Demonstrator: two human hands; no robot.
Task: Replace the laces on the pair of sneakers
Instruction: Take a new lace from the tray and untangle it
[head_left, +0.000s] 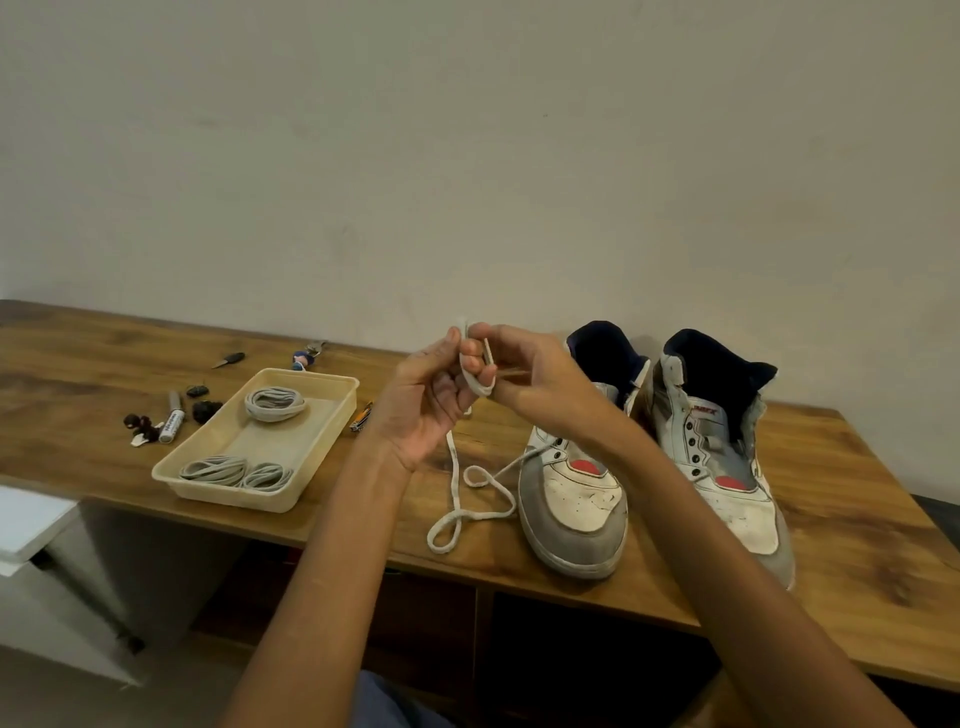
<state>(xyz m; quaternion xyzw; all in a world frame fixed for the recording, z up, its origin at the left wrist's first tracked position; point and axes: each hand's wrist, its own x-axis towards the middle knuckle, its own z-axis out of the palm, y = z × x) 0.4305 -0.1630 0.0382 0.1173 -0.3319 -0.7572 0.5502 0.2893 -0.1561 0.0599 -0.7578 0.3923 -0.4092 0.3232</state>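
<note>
White lace (457, 499) winds round right hand (511, 371) fingers; left hand (431, 395) pinches it. Tail loops on table (857, 499), runs into near-left sneaker (574, 512) eyelet; right sneaker (727, 457) unlaced. Risk: loops may knot, or pull drags shoe toward near edge.

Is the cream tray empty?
No, the cream tray holds three coiled lace bundles, one at its far end, two at its near end.
</note>
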